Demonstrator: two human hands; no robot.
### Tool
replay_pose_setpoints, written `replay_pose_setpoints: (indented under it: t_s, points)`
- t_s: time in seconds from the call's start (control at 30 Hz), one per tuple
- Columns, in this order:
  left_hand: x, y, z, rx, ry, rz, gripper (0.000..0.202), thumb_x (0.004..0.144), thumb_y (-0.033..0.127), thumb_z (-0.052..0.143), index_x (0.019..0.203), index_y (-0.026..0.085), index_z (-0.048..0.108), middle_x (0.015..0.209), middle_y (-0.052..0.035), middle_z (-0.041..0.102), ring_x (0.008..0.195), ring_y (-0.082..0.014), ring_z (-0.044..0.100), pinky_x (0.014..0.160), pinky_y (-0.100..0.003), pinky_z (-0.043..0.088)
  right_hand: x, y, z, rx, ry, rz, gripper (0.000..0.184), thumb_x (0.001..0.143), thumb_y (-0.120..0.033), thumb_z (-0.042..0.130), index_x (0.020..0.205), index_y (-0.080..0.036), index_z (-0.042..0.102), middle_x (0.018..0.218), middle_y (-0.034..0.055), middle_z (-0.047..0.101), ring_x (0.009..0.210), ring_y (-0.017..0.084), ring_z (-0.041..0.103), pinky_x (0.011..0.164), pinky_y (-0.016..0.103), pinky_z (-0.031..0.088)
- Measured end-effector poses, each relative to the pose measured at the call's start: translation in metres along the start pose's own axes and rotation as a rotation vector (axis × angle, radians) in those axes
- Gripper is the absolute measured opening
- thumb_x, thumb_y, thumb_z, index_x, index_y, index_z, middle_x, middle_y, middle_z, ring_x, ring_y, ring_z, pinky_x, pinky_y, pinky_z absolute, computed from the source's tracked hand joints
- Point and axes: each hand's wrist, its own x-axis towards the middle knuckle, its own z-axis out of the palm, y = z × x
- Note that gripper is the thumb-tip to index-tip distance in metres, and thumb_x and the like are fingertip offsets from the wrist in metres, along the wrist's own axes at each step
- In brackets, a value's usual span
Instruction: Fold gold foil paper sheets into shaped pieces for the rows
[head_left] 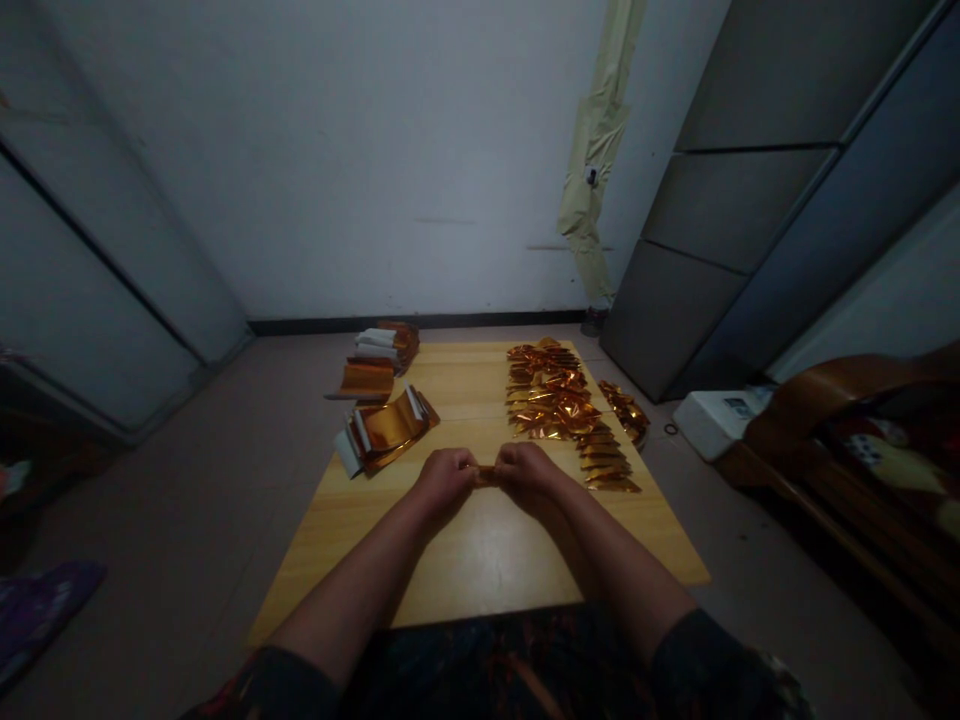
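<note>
Hands (448,478) (525,468) pinch foil (487,476) (heap (624,410): container unclear).

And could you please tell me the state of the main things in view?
Gold strip: held at both ends.
Left hand: closed on one end.
Right hand: closed on the other.
Gold sheets: curved, in piles.
Folded gold pieces: lined up in rows.
Grey cabinet: shut.

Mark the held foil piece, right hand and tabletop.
Held foil piece (487,476): head view, exposed middle.
Right hand (523,466): head view, its back.
Tabletop (480,560): head view, bare near part.
</note>
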Motion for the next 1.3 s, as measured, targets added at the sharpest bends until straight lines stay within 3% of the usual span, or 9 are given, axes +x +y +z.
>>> replay_pose_setpoints:
  t_s: [0.2, 0.4, 0.67, 0.83, 1.03, 1.3]
  points:
    - [0.008, 0.006, -0.007, 0.278, -0.018, 0.039, 0.011, 0.070, 0.025, 0.060, 0.068, 0.020, 0.069, 0.067, -0.0002, 0.065, 0.068, -0.0158, 0.056, 0.062, -0.026, 0.034, 0.006, -0.008, -0.004, -0.282, -0.026, 0.031, 0.022, 0.084, -0.030, 0.055, 0.095, -0.021, 0.072, 0.093, 0.0027, 0.071, 0.080, 0.015, 0.059, 0.059, 0.022, 0.030]
    - [0.001, 0.009, -0.008, 0.520, -0.001, 0.145, 0.014, 0.079, 0.028, 0.056, 0.079, 0.022, 0.069, 0.086, -0.0028, 0.067, 0.087, -0.0183, 0.058, 0.070, -0.027, 0.037, 0.001, -0.007, -0.002, -0.369, 0.022, 0.029, 0.024, 0.085, -0.034, 0.055, 0.101, -0.025, 0.070, 0.097, 0.0036, 0.072, 0.085, 0.017, 0.061, 0.061, 0.023, 0.031]
    - [-0.004, -0.003, -0.003, 0.558, 0.076, 0.355, 0.019, 0.088, 0.025, 0.052, 0.100, 0.023, 0.066, 0.095, -0.0041, 0.061, 0.094, -0.0187, 0.052, 0.077, -0.028, 0.040, 0.001, -0.010, -0.004, -0.457, -0.045, 0.032, 0.027, 0.089, -0.036, 0.054, 0.110, -0.025, 0.066, 0.103, 0.0064, 0.070, 0.092, 0.019, 0.063, 0.072, 0.024, 0.037]
    - [-0.008, -0.004, 0.002, 0.756, 0.066, 0.531, 0.025, 0.094, 0.030, 0.047, 0.090, 0.022, 0.070, 0.093, -0.0079, 0.059, 0.093, -0.0219, 0.049, 0.080, -0.035, 0.037, 0.003, -0.011, -0.004, -0.478, -0.045, 0.031, 0.026, 0.090, -0.039, 0.054, 0.108, -0.025, 0.066, 0.103, 0.0077, 0.071, 0.093, 0.021, 0.064, 0.071, 0.025, 0.038]
    - [-0.010, -0.003, 0.005, 0.795, -0.033, 0.526, 0.027, 0.096, 0.027, 0.043, 0.091, 0.019, 0.068, 0.086, -0.0075, 0.059, 0.082, -0.0198, 0.051, 0.073, -0.033, 0.038, -0.004, -0.017, -0.009, -0.487, 0.000, 0.072, 0.024, 0.087, -0.035, 0.058, 0.107, -0.025, 0.067, 0.101, 0.0084, 0.072, 0.091, 0.022, 0.066, 0.068, 0.026, 0.038]
    - [-0.029, 0.010, -0.002, 0.837, -0.040, 0.540, 0.024, 0.094, 0.022, 0.041, 0.098, 0.021, 0.065, 0.092, -0.0082, 0.061, 0.089, -0.0221, 0.053, 0.076, -0.037, 0.034, 0.007, -0.009, 0.000, -0.383, 0.004, 0.115, 0.023, 0.079, -0.024, 0.062, 0.100, -0.024, 0.074, 0.102, 0.0075, 0.073, 0.095, 0.021, 0.067, 0.070, 0.024, 0.042]
